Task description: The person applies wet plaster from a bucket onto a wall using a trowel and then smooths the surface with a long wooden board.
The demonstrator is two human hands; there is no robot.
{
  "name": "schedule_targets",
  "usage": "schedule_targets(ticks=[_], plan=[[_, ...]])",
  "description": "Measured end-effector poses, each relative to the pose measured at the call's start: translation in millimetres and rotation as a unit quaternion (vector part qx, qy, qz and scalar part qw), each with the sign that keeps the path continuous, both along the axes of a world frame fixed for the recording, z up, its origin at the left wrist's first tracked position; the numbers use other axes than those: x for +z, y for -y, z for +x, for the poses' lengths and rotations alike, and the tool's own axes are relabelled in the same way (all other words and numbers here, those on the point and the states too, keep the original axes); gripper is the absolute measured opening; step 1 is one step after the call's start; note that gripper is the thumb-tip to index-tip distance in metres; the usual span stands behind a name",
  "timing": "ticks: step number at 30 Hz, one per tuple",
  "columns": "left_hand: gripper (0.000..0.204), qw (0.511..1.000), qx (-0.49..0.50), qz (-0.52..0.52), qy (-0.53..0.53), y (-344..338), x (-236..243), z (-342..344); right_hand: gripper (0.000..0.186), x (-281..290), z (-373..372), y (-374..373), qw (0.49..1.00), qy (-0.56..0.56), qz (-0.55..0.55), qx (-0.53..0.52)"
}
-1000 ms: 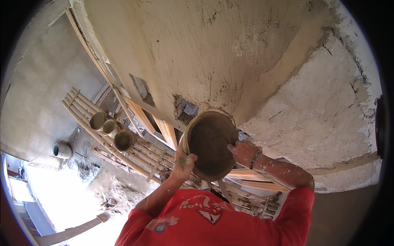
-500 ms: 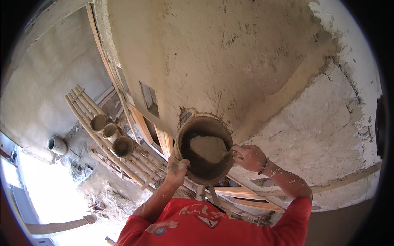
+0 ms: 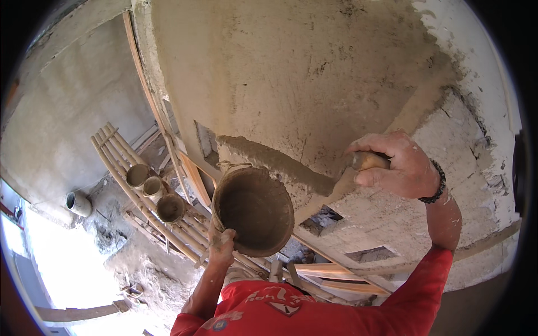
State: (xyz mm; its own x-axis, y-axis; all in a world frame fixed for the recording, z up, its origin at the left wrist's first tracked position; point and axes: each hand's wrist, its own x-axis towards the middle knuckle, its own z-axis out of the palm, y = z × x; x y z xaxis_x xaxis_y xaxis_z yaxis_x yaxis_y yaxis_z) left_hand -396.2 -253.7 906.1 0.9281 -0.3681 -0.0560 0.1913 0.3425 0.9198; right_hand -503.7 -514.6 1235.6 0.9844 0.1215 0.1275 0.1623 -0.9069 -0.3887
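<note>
Mortar bucket is held up in front of the wall, near the person's chest, its mouth facing the camera and mortar coating its inside. The left hand grips its lower-left rim, the thumb over the edge; the other fingers are hidden behind the bucket, so I cannot tell how they lie. The right hand is close to the wall, its fingers curled around the wooden trowel handle; the blade is hard to make out. A thick dark band of mortar runs along the wall between bucket and trowel. Lower left, a bamboo platform carries three smaller buckets in a row, and a pale bucket lies beyond it. A dark bracelet circles the right wrist, below which is a red sleeve.
</note>
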Motion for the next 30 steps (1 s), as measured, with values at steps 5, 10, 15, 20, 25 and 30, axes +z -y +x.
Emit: schedule_targets(ticks=[5, 10, 15, 20, 25, 30], plan=[[0.055, 0.999, 0.001, 0.045, 0.008, -9, 7, -13, 0.045, 25, 26, 61, 0.956, 0.083, -0.086, -0.268], [0.057, 1.0, 0.013, 0.026, -0.007, -3, 12, -21, 0.05, 81, -13, 86, 0.903, 0.263, -0.089, -0.329], [0.06, 0.996, -0.028, 0.059, 0.058, 5, 11, -36, 0.044, 13, -42, 80, 0.969, 0.094, -0.058, -0.222], [0.065, 0.99, -0.088, 0.06, 0.094, 29, -9, -39, 0.038, -114, -54, 61, 0.975, -0.108, -0.182, -0.059], [0.065, 0.976, -0.173, 0.039, 0.129, 48, 12, -48, 0.026, -178, -67, 43, 0.907, -0.08, -0.405, -0.081], [0.065, 0.954, -0.211, 0.175, 0.122, 68, 36, -47, 0.025, -221, -73, 45, 0.903, -0.162, -0.391, -0.08]])
